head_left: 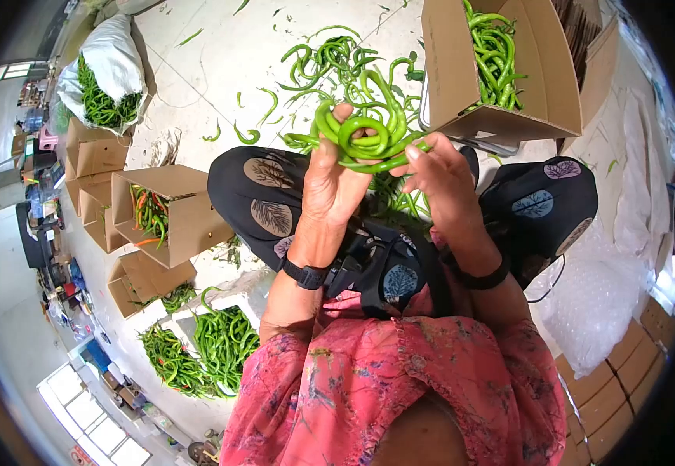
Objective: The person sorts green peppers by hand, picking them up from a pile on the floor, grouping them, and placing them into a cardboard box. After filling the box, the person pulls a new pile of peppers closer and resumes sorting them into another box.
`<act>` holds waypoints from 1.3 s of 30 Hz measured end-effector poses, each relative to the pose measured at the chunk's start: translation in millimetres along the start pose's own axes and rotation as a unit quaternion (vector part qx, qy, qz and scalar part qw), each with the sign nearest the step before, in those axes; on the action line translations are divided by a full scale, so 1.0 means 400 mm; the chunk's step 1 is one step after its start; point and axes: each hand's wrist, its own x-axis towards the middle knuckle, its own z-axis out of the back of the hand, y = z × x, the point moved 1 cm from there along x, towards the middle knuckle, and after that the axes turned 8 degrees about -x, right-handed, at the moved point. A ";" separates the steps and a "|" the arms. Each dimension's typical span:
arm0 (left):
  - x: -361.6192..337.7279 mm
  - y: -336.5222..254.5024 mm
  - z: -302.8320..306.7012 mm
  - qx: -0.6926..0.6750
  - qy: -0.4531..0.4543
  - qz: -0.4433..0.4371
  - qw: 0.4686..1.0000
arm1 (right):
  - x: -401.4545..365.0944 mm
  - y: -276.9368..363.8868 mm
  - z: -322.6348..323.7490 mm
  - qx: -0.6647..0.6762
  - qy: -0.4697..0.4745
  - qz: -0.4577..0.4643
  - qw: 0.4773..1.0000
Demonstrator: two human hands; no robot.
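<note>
Several long, curled green chili peppers (365,138) lie bunched in my left hand (328,180), the thumb closed over them. My right hand (442,175) pinches the end of one pepper at the right side of the bunch. Both hands are raised over my lap, side by side. On the floor just beyond them is a loose heap of green peppers (334,58). More peppers (407,203) show between my legs, partly hidden by my hands and arms.
An open cardboard box (458,70) of green peppers stands at the far right. To the left are a box (186,225) with red and green peppers, a white sack (112,46) of peppers and pepper piles (225,346). Bubble wrap (590,291) lies at the right.
</note>
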 end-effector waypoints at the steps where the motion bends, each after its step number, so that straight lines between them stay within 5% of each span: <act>1: -0.001 0.000 -0.012 -0.005 0.033 0.021 0.999 | 0.002 0.003 0.012 -0.003 0.019 -0.019 1.000; 8: 0.002 -0.004 -0.002 0.038 0.056 0.019 0.998 | 0.029 -0.029 0.026 0.241 0.124 -0.051 0.961; 11: 0.002 -0.012 -0.007 -0.017 0.072 0.056 0.996 | 0.018 -0.012 0.024 0.300 0.164 -0.148 0.928; 16: 0.009 -0.001 0.003 -0.023 0.046 0.047 0.998 | 0.024 0.003 0.058 -0.011 0.172 -0.063 0.983; 20: 0.013 0.002 0.000 0.052 0.057 0.053 0.996 | 0.024 0.000 0.050 -0.034 0.151 -0.002 0.988; 25: 0.014 0.003 0.011 0.088 -0.077 -0.002 0.993 | -0.023 0.048 0.004 -0.084 0.119 0.019 0.989; 30: 0.017 -0.040 -0.006 0.060 0.006 -0.068 0.996 | -0.045 0.094 0.161 -0.139 0.154 -0.056 0.977; 33: 0.023 -0.071 -0.001 0.046 0.051 -0.069 0.995 | -0.041 0.053 0.242 -0.203 0.082 -0.110 0.970; 35: 0.019 -0.068 0.004 0.028 0.069 -0.046 0.996 | -0.048 0.020 0.239 -0.396 0.018 -0.012 0.918; 39: 0.014 -0.029 0.004 -0.031 0.049 0.008 0.998 | -0.048 -0.006 0.102 -0.403 -0.016 0.074 0.912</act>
